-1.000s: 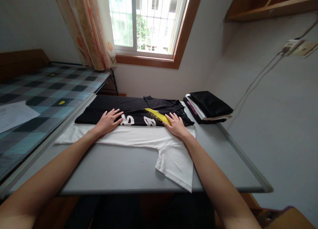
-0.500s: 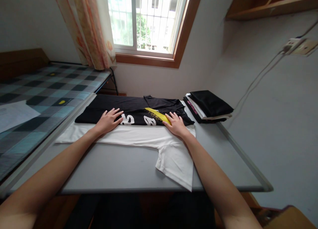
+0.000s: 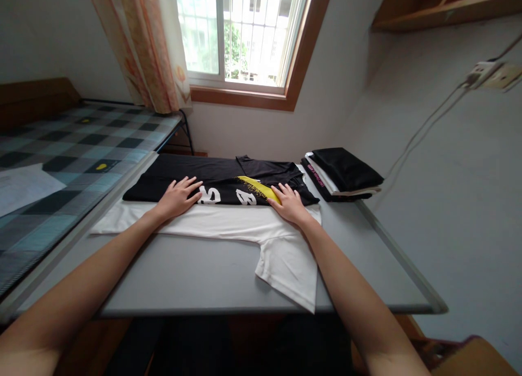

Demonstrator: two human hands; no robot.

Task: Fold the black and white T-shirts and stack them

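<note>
A black shirt point(image 3: 187, 168) with white lettering and a yellow stripe lies partly folded on top of a white shirt point(image 3: 228, 224). The white shirt's sleeve points toward the table's front edge. My left hand point(image 3: 179, 196) rests flat on the black cloth, left of the lettering, with its fingers spread. On the yellow stripe, near the collar end, my right hand point(image 3: 289, 202) lies open, its palm side down. Neither hand grips anything.
A stack of folded clothes point(image 3: 345, 172) sits at the back right of the grey table point(image 3: 196, 278). To the left is a bed with a checked cover point(image 3: 122, 129) and a paper sheet point(image 3: 28, 186). A wooden shelf point(image 3: 448, 12) hangs at upper right.
</note>
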